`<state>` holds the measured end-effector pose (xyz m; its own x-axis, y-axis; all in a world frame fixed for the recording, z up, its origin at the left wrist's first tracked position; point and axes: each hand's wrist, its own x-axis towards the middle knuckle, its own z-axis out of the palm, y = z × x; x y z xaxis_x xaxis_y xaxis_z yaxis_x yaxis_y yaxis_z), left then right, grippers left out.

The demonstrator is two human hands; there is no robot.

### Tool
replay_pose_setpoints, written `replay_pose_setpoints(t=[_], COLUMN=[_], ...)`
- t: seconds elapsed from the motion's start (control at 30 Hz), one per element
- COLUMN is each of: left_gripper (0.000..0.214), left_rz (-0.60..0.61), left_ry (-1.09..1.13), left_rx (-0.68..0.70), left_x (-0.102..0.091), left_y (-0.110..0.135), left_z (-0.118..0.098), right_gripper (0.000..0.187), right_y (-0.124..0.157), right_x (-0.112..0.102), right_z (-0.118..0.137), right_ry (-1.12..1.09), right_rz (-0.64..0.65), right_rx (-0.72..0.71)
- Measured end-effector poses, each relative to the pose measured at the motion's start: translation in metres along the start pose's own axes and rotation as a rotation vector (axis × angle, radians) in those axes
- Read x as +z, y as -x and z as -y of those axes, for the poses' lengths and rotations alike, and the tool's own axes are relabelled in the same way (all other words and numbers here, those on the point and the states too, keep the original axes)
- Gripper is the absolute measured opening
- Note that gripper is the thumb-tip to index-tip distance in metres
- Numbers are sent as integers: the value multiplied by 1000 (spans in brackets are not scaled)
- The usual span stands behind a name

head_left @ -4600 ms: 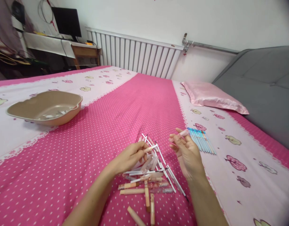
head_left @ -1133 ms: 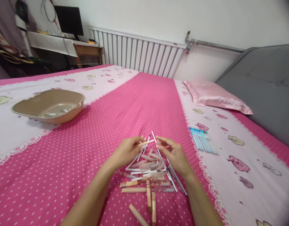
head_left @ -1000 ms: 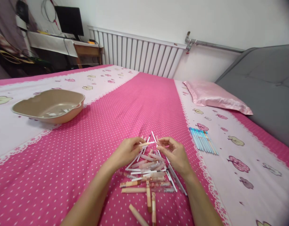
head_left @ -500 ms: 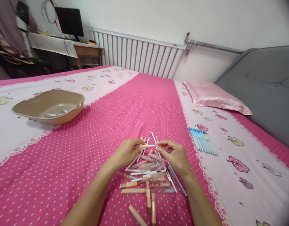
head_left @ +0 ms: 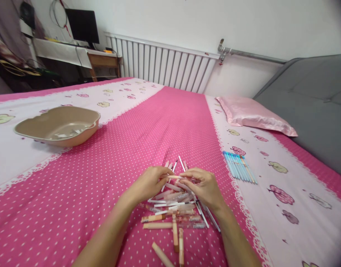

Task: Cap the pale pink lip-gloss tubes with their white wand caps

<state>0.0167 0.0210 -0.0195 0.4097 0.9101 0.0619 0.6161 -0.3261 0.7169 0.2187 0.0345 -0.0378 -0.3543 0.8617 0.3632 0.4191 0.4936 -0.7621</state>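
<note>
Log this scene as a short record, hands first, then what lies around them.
Left hand: grips a peach tube
Right hand: fingers at the tube's other end; anything else inside hidden
Pile: white sticks and loose tubes, under and in front of the hands
Right side: row of mostly blue pens, one peach-toned
Left side: beige basin holding small pale pieces
Farther right: pink pillow
Surface: pink-and-white bedspread
</note>
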Motion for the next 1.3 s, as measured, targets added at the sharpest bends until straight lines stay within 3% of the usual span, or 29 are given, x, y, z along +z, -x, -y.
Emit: replay_pose_setpoints(t=[0.7, 1.03, 1.3], left_gripper=[27, 30, 27], left_rz=[12, 52, 0], left_ry=[52, -23, -67], left_rx=[23, 35, -6], left_x=[0, 0, -4], left_y=[0, 1, 1], left_z=[1, 0, 4], right_gripper=[9, 6, 13], right_y=[0, 2, 1], right_x=[-1, -1, -5], right_z=[4, 4, 6], right_ry=[-65, -18, 51], right_rz=[48, 18, -79], right_rx=[5, -3, 15])
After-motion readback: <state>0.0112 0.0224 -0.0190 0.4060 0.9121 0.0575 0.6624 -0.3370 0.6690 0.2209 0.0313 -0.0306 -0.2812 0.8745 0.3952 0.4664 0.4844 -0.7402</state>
